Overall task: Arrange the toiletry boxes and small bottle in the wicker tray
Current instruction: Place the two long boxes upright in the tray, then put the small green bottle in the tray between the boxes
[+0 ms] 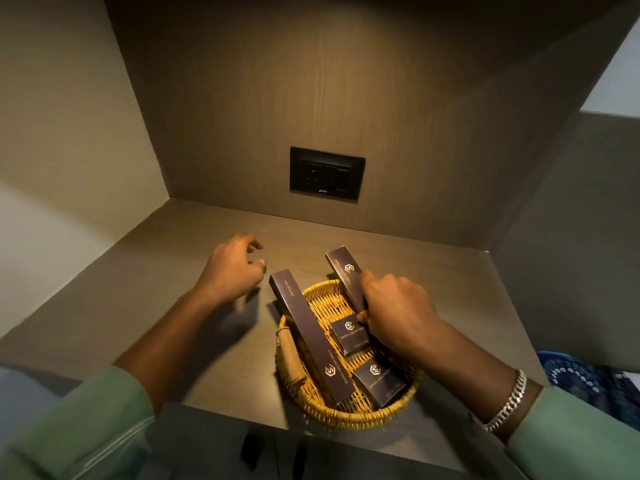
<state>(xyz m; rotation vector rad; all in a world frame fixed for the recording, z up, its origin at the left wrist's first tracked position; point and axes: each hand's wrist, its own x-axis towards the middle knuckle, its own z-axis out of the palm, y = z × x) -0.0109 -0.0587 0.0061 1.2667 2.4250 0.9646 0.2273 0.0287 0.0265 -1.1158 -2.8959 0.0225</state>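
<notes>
A yellow wicker tray (346, 415) with a wooden handle sits near the shelf's front edge. A long dark box (308, 334) lies slanted across its left side, its far end over the rim. My right hand (394, 310) is shut on a second long dark box (344, 271), held tilted over the tray's far right rim. Two small dark boxes lie inside: one (349, 336) under my right fingers, one (379, 381) nearer the front. My left hand (232, 268) hovers over the shelf left of the tray, fingers curled around something small and green (264, 268), mostly hidden.
The shelf (173, 306) is a wooden niche with side walls close on both sides. A black switch and socket plate (327, 173) is on the back wall. Patterned blue fabric (588, 379) shows at the right, below the shelf edge.
</notes>
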